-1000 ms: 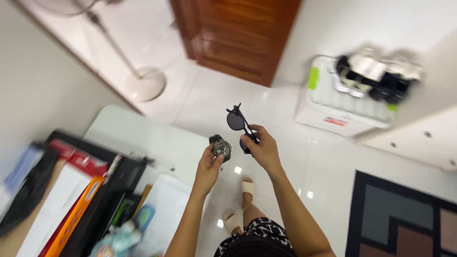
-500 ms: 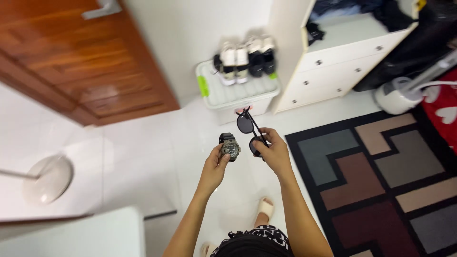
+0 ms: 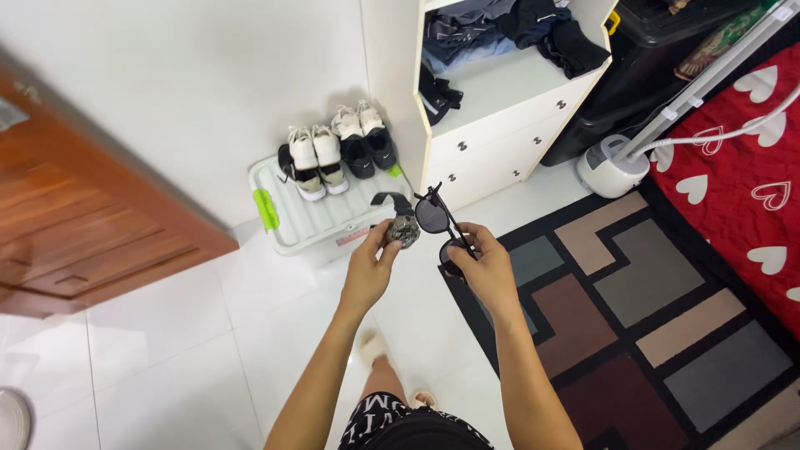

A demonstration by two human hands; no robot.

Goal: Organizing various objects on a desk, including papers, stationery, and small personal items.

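Note:
My left hand [image 3: 369,268] holds a dark wristwatch [image 3: 402,227] by its case, the strap curling up behind it. My right hand [image 3: 484,269] grips a pair of black sunglasses [image 3: 437,223] by the lower lens, the other lens and folded arms sticking up. Both hands are raised in front of me, close together, above the white tiled floor. The watch and the sunglasses are a small gap apart.
A white plastic storage box [image 3: 321,217] with two pairs of shoes [image 3: 337,154] on its lid stands by the wall. To its right is a white drawer unit [image 3: 508,125] with clothes on a shelf. A patterned rug [image 3: 650,308], a red heart-print cover [image 3: 750,175] and a wooden door [image 3: 83,225] are around me.
The view has swung right: the door moved left, the drawer unit, rug and red cover came into view. My hands keep the watch and sunglasses held up in the same way.

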